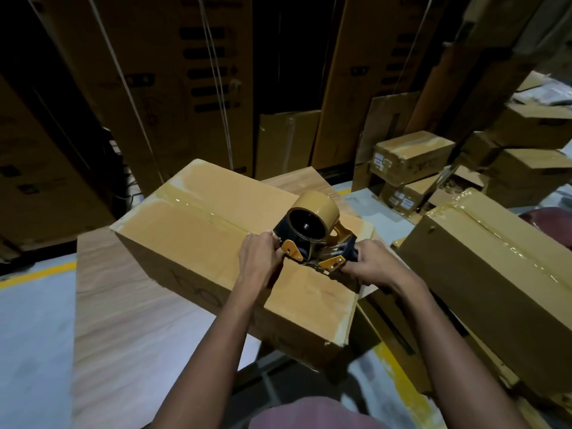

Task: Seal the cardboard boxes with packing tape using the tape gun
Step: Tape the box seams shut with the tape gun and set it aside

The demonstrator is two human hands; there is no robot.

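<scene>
Dim light is hanging over a storeroom, tall printed cartons (198, 72) standing along the back wall with white straps running down them. A wood-grain desk (130, 320) is sitting on a pale grey floor (31, 335), yellow lines (37, 275) crossing it.

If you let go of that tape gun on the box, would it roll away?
Probably not: the tape gun has a flat frame under its round roll. It might tip, being top-heavy. The right hand holds its grip; the left hand steadies the front.
</scene>
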